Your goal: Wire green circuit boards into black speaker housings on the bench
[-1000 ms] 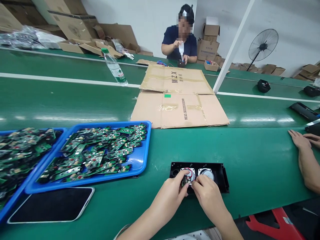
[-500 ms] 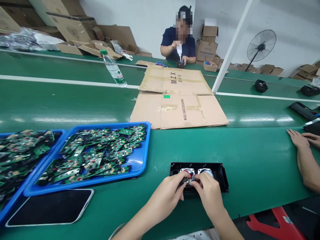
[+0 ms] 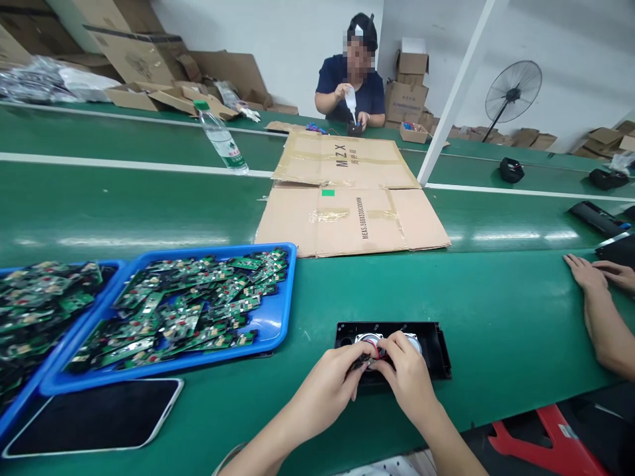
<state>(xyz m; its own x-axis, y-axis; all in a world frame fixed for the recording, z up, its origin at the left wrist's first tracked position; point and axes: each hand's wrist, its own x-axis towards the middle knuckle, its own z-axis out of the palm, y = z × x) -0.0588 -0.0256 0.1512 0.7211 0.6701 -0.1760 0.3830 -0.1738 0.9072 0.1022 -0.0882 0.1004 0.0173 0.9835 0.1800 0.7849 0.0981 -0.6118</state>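
Note:
A black speaker housing (image 3: 439, 354) lies on the green bench with two round speakers (image 3: 414, 342) set in it. Over its left half, my left hand (image 3: 330, 380) is closed in a pinch on a small circuit board (image 3: 360, 362), mostly covered by the fingers. Thumb and forefinger of my right hand (image 3: 409, 377) press together against the board's right end, on thin red and dark wires (image 3: 376, 348). Exactly where the wires meet the board is hidden by the fingertips.
Blue trays (image 3: 292, 291) heaped with circuit boards stand at left, a phone (image 3: 94, 416) in front. Flattened cardboard (image 3: 342, 221) lies ahead; a bottle (image 3: 221, 140) stands beyond. Another person's hands (image 3: 588, 271) rest at right. A co-worker (image 3: 325, 79) sits opposite.
My right hand has shifted slightly left, its fingertips drawing closer to my left hand over the board and wires. The whole view has moved a little.

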